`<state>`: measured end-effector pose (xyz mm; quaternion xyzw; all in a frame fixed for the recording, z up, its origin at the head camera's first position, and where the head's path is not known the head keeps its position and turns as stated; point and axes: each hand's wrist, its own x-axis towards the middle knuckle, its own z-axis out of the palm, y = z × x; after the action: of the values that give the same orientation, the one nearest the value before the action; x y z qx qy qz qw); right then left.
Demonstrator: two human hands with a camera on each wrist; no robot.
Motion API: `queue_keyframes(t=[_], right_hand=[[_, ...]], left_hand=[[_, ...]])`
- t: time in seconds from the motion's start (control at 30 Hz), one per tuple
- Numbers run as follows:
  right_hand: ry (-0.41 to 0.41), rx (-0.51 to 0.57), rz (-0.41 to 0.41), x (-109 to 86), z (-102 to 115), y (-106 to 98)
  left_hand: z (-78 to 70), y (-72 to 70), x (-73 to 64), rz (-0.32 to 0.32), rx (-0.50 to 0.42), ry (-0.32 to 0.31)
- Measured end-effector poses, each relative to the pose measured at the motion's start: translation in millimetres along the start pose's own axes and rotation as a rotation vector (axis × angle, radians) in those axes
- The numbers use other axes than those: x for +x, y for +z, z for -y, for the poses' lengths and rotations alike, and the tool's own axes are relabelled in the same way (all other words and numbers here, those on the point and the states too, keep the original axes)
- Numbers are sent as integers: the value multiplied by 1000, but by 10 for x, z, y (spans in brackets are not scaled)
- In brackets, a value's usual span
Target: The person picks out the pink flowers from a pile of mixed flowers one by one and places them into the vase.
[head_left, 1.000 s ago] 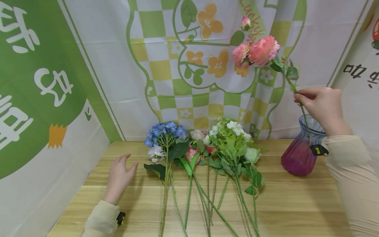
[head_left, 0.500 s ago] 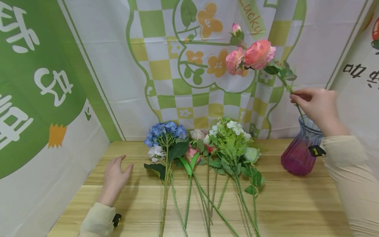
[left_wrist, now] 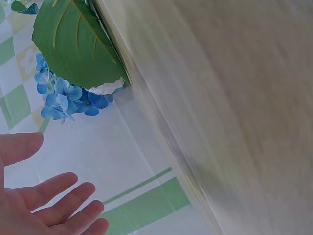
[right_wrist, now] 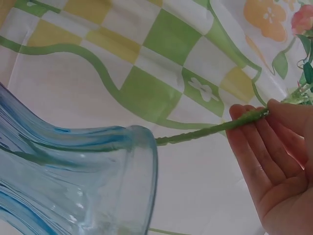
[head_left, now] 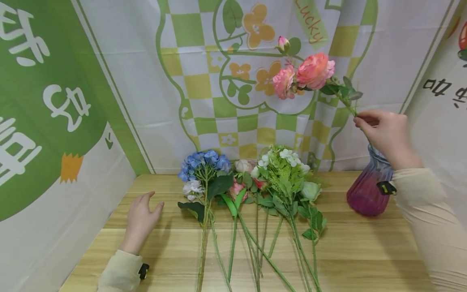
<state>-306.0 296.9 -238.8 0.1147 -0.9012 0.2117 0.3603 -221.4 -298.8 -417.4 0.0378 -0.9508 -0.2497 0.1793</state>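
Note:
My right hand (head_left: 383, 132) pinches the green stem (right_wrist: 210, 131) of a pink artificial flower (head_left: 314, 71) between thumb and fingers. The stem's lower end is inside the glass vase (head_left: 368, 190), blue at the neck and purple at the base, which stands at the table's right. Two full pink blooms and a bud lean to the left over the backdrop. In the right wrist view the stem runs past the vase's rim (right_wrist: 146, 171). My left hand (head_left: 141, 219) holds nothing; its fingers are spread at the table's left, beside a blue hydrangea (head_left: 204, 164).
More artificial flowers lie across the middle of the wooden table (head_left: 350, 251): a white-and-green bunch (head_left: 286, 178), pink blooms (head_left: 236, 188) and a stem with bright green leaves (head_left: 233, 202). Their stems point toward the front edge. A printed cloth backdrop (head_left: 204, 97) hangs behind.
My right hand has shifted left, tilting the pink flower further left and lower while its stem stays in the vase. My left hand has drawn back slightly to the left.

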Motion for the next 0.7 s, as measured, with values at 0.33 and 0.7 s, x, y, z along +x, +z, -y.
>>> queue_keyframes(t=[0.33, 0.7], right_hand=[[-13, 13, -55, 6, -3, 59], [48, 38, -59, 50, -48, 110]], left_hand=[[-3, 12, 15, -25, 1, 11], [-35, 10, 2, -4, -7, -8]])
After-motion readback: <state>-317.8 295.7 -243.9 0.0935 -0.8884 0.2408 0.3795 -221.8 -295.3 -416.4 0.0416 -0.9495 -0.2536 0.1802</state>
